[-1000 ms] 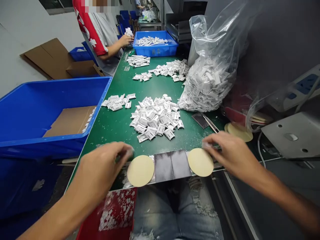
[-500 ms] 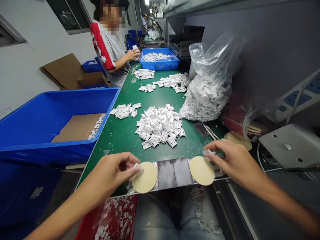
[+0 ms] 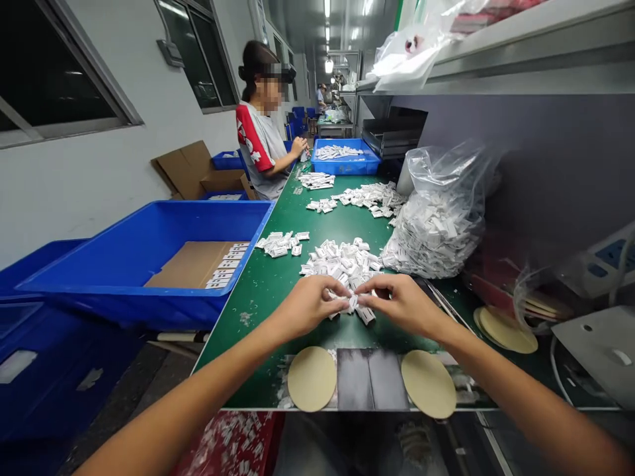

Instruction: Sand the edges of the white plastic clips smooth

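Note:
My left hand (image 3: 308,305) and my right hand (image 3: 399,304) meet over the near edge of a pile of small white plastic parts (image 3: 342,259) on the green table (image 3: 262,291). Both hands are closed in a pinch, and a small white part (image 3: 352,303) sits between their fingertips. Below the hands, at the table's front edge, lie two round tan discs (image 3: 312,378) (image 3: 428,383) with two grey sanding pads (image 3: 371,378) between them.
A big blue bin (image 3: 149,264) with cardboard inside stands at the left. A clear bag of white parts (image 3: 439,228) sits at the right, with more tan discs (image 3: 506,328) nearby. A co-worker (image 3: 262,149) works at the far end beside a blue tray (image 3: 342,158). A red bin (image 3: 233,443) sits below.
Both hands left the tan discs and came together over the white pile, pinching a white part. The camera tilted up, showing more of the room.

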